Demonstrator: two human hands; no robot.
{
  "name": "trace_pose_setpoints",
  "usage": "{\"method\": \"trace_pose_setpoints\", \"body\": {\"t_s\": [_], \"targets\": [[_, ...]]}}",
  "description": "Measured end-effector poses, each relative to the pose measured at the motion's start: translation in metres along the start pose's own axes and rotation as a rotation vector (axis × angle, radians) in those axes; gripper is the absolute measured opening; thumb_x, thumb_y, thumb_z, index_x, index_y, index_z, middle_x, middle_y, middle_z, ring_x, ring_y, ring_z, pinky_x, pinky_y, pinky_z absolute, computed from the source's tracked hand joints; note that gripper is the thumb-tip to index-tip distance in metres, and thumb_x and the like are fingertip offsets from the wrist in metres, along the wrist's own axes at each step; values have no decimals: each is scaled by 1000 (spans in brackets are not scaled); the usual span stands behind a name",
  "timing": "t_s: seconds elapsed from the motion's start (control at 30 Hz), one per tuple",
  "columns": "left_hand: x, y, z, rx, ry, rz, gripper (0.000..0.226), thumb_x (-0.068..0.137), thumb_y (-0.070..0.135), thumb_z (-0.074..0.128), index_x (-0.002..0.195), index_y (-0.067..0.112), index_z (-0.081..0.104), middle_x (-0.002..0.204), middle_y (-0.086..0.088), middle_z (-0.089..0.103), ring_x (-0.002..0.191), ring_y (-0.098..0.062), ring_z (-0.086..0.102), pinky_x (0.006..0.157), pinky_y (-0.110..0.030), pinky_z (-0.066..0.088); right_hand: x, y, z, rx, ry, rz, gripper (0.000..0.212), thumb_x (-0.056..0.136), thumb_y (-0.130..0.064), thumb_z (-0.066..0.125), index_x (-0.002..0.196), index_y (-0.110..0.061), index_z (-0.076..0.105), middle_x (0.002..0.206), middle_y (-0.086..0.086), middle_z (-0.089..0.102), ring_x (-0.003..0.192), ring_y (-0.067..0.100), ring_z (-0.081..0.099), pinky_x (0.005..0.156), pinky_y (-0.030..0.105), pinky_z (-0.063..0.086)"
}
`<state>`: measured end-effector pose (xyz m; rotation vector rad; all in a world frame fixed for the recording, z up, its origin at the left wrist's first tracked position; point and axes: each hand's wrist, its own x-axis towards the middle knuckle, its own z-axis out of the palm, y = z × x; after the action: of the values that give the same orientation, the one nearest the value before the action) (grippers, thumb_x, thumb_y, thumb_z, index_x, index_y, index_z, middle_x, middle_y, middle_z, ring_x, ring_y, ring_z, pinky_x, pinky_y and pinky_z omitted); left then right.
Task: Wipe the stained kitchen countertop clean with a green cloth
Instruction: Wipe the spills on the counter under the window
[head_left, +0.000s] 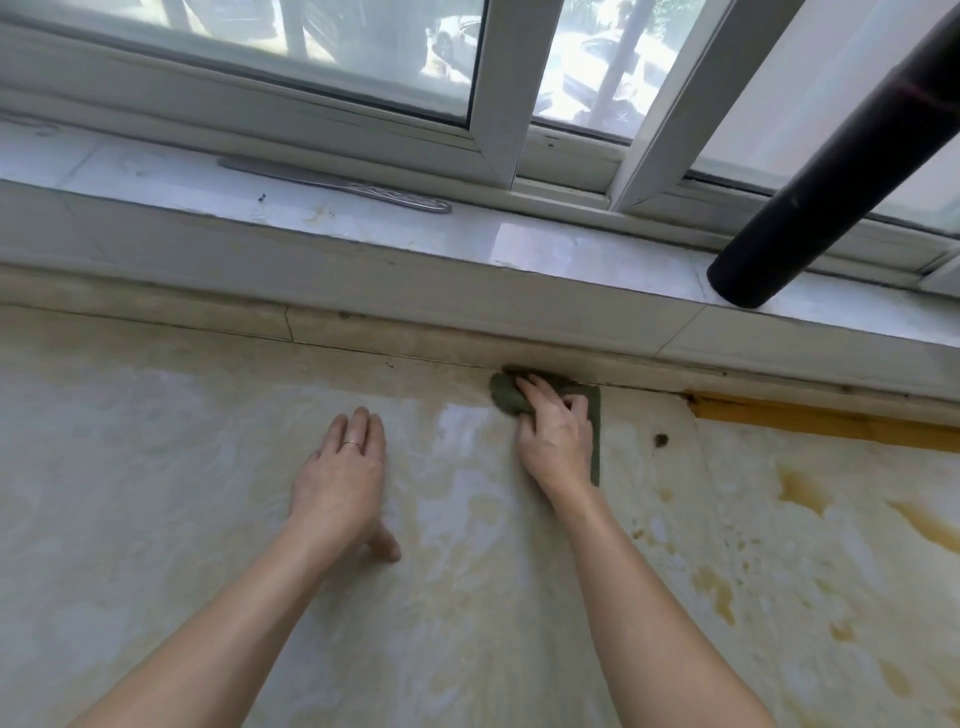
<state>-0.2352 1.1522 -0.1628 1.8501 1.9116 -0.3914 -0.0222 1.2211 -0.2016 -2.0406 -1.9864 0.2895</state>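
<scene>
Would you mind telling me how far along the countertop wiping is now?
Done: the countertop around the resting left hand looks paler, mostly wiped. In hand: the right hand holds the green cloth against the back edge. Left: brown stains on the right and a dark spot beside the cloth.

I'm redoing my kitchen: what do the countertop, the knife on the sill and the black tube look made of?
Countertop: likely polished marble-look stone, pale, veined, with glossy reflections. Knife: metal, silvery sheen, embossed handle. Black tube: matte, perhaps plastic or rubber; unclear.
</scene>
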Motion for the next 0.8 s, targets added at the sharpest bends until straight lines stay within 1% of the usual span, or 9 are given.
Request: {"method": "trace_pose_setpoints", "body": {"t_s": [0.13,0.23,0.3,0.4,0.5,0.6,0.7,0.77,0.8], "targets": [[0,0,2,5,13,5,149,53,55,85,149,9,-19,158,-5,-21,147,-26,-14,118,-37,13,-6,51,-17,-62,114,318,51,94,-19,47,143,-29,40,150,-8,37,115,29,37,91,34,36],[-2,2,0,1,10,-9,149,54,54,85,148,8,-20,158,-5,-22,146,-26,-15,118,-37,12,-20,56,-19,53,204,367,45,94,-9,46,137,-21,51,139,1,52,102,23,38,85,30,35],[-1,4,0,-2,11,-10,149,53,54,85,148,8,-20,157,-6,-22,146,-27,-14,118,-37,12,-31,28,-11,200,264,236,44,90,1,46,128,-16,60,124,7,61,93,15,35,81,22,31],[-1,3,0,0,30,-8,149,53,55,85,149,7,-19,158,-7,-20,147,-28,-13,120,-37,12,-37,-37,1,273,337,-140,46,80,10,49,118,-11,67,118,5,66,90,18,40,78,16,32],[-2,3,1,19,59,-4,148,52,56,85,149,7,-16,159,-7,-15,147,-27,-11,120,-35,15,-17,-99,2,333,401,-362,43,82,10,50,115,-10,68,119,0,66,88,23,43,82,21,41],[0,1,5,35,70,-1,144,51,58,84,151,10,-8,159,-7,-7,147,-28,-8,119,-37,19,6,-156,8,264,336,-544,41,83,7,53,117,-11,67,121,-1,64,89,26,41,80,26,44],[1,-3,8,55,107,38,123,64,55,78,152,9,5,158,-9,5,147,-29,-1,117,-36,21,24,-188,25,143,227,-621,34,90,-5,40,109,-11,67,111,-1,66,87,28,41,72,37,48],[3,-4,8,50,131,54,105,78,46,70,151,8,5,159,-11,4,147,-29,-2,116,-34,22,32,-193,35,61,192,-590,43,88,-12,27,104,-11,67,104,-1,67,86,30,44,66,40,49],[4,-4,8,47,131,47,109,76,46,71,151,8,3,159,-11,1,147,-29,-4,116,-34,22,34,-192,37,34,197,-580,46,87,-13,25,104,-12,68,102,-1,67,85,31,45,65,39,49]]}}
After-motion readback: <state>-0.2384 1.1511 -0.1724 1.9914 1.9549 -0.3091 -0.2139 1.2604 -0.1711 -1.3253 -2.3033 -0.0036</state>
